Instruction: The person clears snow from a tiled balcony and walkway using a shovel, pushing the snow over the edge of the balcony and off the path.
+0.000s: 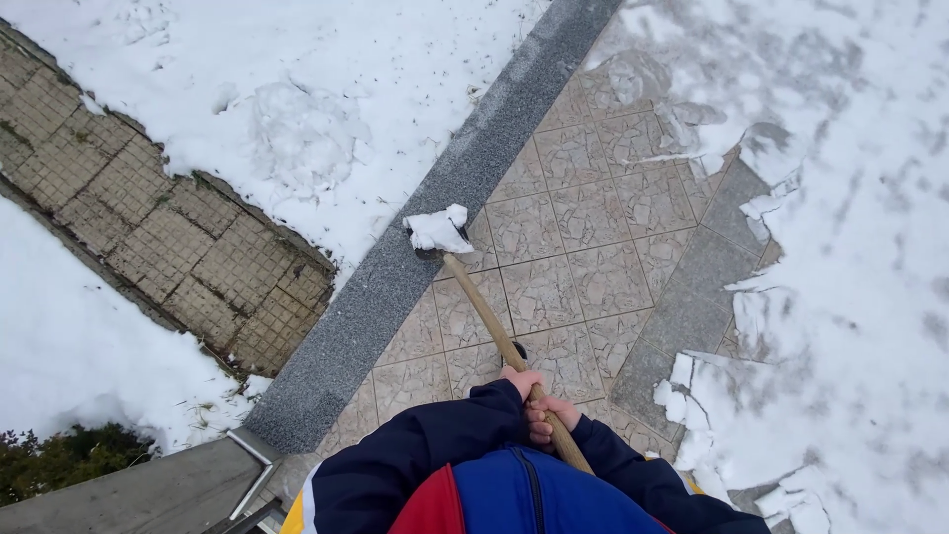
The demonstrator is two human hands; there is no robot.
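Observation:
Both my hands grip a long wooden shovel handle close to my chest. My left hand wraps the shaft higher up, and my right hand holds it just below. The shovel blade carries a lump of snow and hangs over the grey granite kerb at the edge of a tiled terrace. My dark blue jacket sleeves fill the bottom of the view.
Thick snow covers the terrace's right side, with broken chunks along its edge. Beyond the kerb lie a lower snowy area and a tiled strip. A metal rail corner and green shrub sit bottom left.

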